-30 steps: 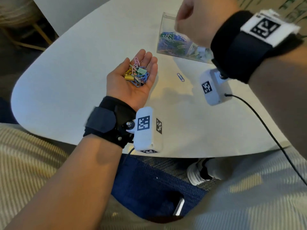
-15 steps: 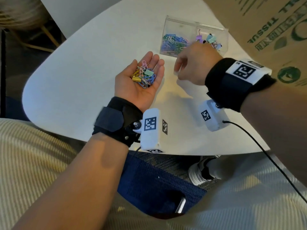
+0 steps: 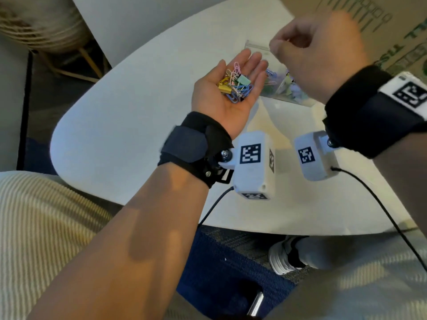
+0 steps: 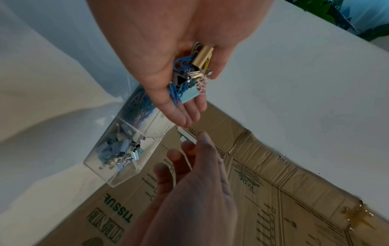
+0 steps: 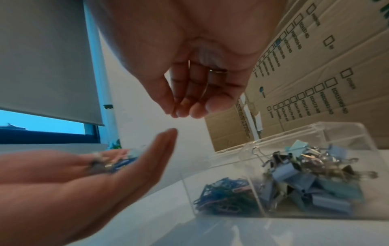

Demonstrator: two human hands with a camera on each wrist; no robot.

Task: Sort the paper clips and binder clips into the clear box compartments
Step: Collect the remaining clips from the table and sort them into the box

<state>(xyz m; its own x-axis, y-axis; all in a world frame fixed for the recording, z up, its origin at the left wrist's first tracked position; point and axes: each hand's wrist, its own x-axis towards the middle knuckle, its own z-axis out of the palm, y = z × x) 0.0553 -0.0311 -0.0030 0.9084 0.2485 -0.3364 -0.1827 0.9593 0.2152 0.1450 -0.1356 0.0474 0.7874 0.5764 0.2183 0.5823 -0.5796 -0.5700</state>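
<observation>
My left hand (image 3: 219, 107) lies palm up with its fingers straight, carrying a mixed pile of clips (image 3: 234, 85): coloured paper clips, a yellow binder clip and a mint one. Its fingertips reach over the clear box (image 3: 298, 100). The left compartment holds paper clips (image 5: 225, 198); the right one holds binder clips (image 5: 311, 183). My right hand (image 3: 316, 56) hovers above the box with its fingers curled towards the thumb. A thin wire, seemingly a paper clip (image 5: 204, 90), shows among its fingers in the right wrist view.
The white table (image 3: 138, 100) has a rounded near edge by my lap. Printed cardboard boxes (image 3: 392, 31) stand right behind the clear box. A wicker chair (image 3: 41, 26) is at the far left. Camera cables hang from both wrists.
My right hand came down to the table beside the left hand, then rose above the box with its fingers curled. My left hand has moved nearer the box, still carrying the pile.
</observation>
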